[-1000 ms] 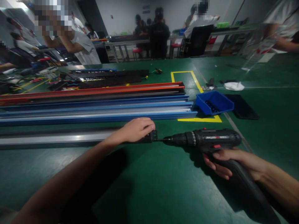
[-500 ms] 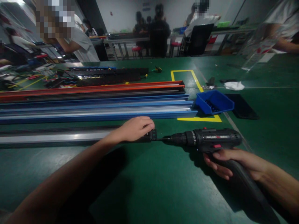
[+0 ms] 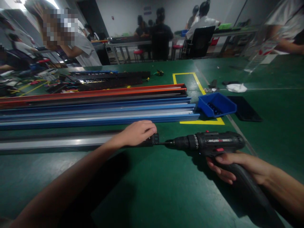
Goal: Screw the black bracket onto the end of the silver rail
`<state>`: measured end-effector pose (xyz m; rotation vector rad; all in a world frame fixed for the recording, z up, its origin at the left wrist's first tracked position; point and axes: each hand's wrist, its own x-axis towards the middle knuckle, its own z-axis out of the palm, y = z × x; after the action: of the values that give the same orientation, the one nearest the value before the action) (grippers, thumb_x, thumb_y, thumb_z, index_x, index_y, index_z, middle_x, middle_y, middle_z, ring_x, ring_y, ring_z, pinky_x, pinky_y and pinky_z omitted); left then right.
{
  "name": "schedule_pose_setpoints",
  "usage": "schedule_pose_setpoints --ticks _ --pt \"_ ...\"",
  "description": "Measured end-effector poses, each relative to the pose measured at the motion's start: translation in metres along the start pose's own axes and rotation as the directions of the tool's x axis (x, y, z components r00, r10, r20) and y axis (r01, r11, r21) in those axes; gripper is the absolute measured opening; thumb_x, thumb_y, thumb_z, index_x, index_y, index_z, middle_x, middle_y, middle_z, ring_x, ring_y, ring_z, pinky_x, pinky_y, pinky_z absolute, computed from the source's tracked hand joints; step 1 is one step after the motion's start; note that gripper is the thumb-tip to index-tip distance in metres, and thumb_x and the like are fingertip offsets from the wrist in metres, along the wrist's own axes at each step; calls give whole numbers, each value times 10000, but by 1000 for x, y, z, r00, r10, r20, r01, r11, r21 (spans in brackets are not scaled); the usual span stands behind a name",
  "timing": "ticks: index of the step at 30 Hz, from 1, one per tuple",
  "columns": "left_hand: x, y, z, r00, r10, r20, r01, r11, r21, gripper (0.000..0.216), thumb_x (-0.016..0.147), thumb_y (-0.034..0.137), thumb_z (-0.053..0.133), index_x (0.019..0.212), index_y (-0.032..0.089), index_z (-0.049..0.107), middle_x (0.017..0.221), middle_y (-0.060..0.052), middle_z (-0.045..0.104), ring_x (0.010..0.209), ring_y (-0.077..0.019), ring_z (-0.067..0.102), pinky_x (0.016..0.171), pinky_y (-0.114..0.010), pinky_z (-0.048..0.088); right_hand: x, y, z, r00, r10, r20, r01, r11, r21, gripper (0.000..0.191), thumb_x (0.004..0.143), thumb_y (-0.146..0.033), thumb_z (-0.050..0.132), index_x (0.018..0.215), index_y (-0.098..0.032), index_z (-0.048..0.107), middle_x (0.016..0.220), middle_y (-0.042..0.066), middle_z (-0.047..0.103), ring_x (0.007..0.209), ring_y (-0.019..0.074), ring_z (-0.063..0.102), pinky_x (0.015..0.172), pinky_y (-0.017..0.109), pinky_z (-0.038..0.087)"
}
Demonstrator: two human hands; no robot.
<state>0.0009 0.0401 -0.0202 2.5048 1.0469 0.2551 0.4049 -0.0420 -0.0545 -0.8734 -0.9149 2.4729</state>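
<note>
My right hand (image 3: 228, 164) is wrapped round the handle of a black cordless drill (image 3: 213, 140), which lies level and points left. Its long thin bit (image 3: 163, 143) reaches a small black end cap (image 3: 155, 138) at the right end of a black and silver metal profile (image 3: 61, 141). My left hand (image 3: 140, 132) is closed over that end of the profile, its fingers bent round the top beside the cap. Whether a screw sits at the bit's tip is too small to tell.
Behind the profile lie blue metal profiles (image 3: 142, 118) and an orange one (image 3: 118, 92). A blue bin (image 3: 225, 106) with small dark parts stands at their right end, beside a black flat slab (image 3: 245, 109). Wires and black strips (image 3: 111, 79) lie farther back. Several people sit or stand beyond.
Both hands, the drill and the profile keep nearly the same places relative to each other. The camera view has shifted slightly.
</note>
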Motion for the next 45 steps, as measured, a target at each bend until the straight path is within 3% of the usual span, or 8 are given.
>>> schedule_pose_setpoints --ticks 17,45 --pt "-1 -2 1 1000 3 -16 -3 1000 -5 410 1126 398 377 1032 191 718 1059 -70 727 982 -223 669 894 -350 492 1 -1 -4 999 -17 44 18 999 -31 301 971 -354 776 1120 -94 808 959 82 720 614 69 598 622 195 592" --pt "-1 -1 0 1000 -10 -6 10 1000 -17 400 1122 389 389 1052 192 731 1073 -69 735 995 -221 674 903 -351 499 1 -5 1 1000 2 9 -2 999 -39 325 961 -386 799 1116 -100 813 963 87 741 621 74 635 631 204 604"
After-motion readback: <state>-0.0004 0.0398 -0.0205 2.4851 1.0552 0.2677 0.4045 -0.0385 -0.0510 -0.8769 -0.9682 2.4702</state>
